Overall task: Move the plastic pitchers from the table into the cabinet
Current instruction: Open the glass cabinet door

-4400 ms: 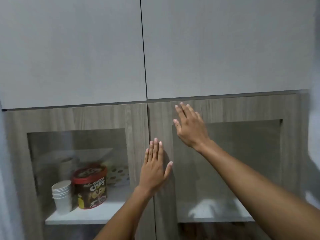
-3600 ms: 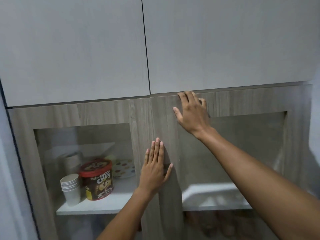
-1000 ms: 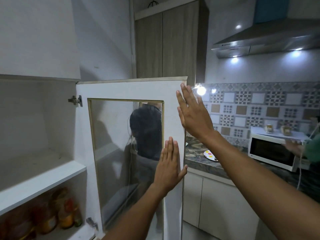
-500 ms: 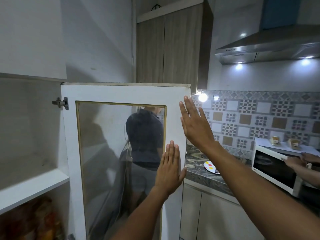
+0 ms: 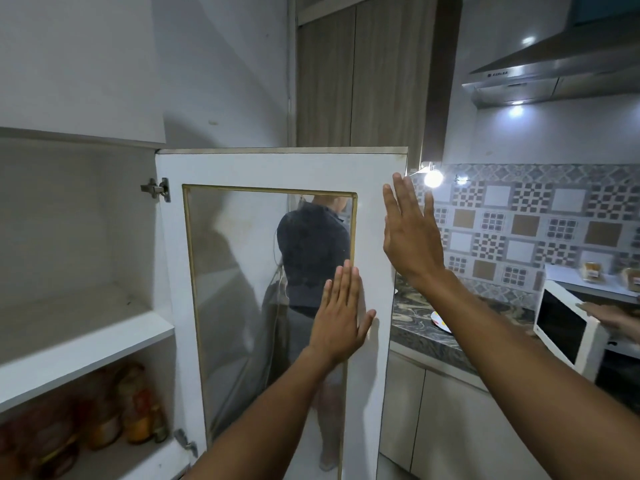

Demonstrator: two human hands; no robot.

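- My left hand (image 5: 341, 318) lies flat, fingers together and straight, grasping nothing; its palm rests on the inner face of the cabinet door (image 5: 273, 171), over the right edge of the glass pane (image 5: 249, 289).
- My right hand (image 5: 410, 233) is spread and empty, raised at about 1 o'clock from the left hand, by the door's free edge; I cannot tell whether it touches the door.
- The door stands swung wide, white inside, with a thin gold strip framing the pane. A hinge (image 5: 156, 189) joins it to the cabinet (image 5: 69, 209) at 9 o'clock.
- The upper shelf (image 5: 83, 344) is bare white board. Blurred jars (image 5: 133, 407) stand on the level below, at 7 o'clock; their labels cannot be read.
- No pitcher shows anywhere in view, neither in the cabinet nor in my hands.
- Through the pane a person in a dark top appears, back turned.
- At 3 o'clock: a marbled counter (image 5: 426, 323) under a patterned tile wall (image 5: 540, 220), a white microwave (image 5: 568, 337) with another person's hand (image 5: 613, 322) on it, and a plate (image 5: 441, 322) at the counter's edge.
- At 1 o'clock: a steel hood (image 5: 554, 74) with lit lamps; its small brand mark is too blurred to read. A bright bulb (image 5: 433, 178) glows beside my right fingertips.
- At 12 o'clock: a tall wood-grain cupboard (image 5: 360, 71).
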